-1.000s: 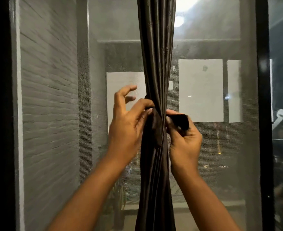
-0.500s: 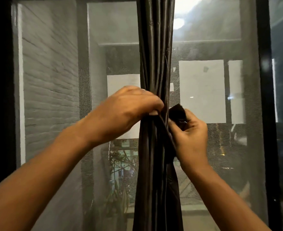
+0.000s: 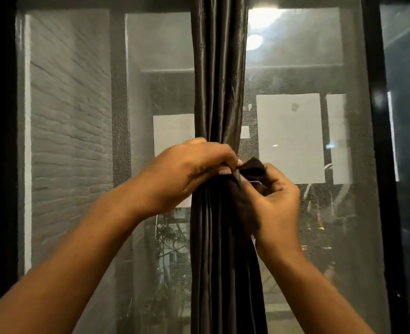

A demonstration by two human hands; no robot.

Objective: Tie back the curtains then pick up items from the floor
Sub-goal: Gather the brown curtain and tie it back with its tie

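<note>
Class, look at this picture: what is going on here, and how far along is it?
A person is tying back a dark curtain gathered into a narrow bunch in front of a mesh window. The left hand grips the bunch at the cinch, while the right hand pinches the loose end of the dark tie. The tie is not visibly fastened yet. No floor shows, so the pick-up part cannot be judged.

You get one view only, from the camera on your head: it faces straight ahead at the window screen (image 3: 295, 213), close up, with the gathered curtain (image 3: 219, 92) running down the middle of the picture
</note>
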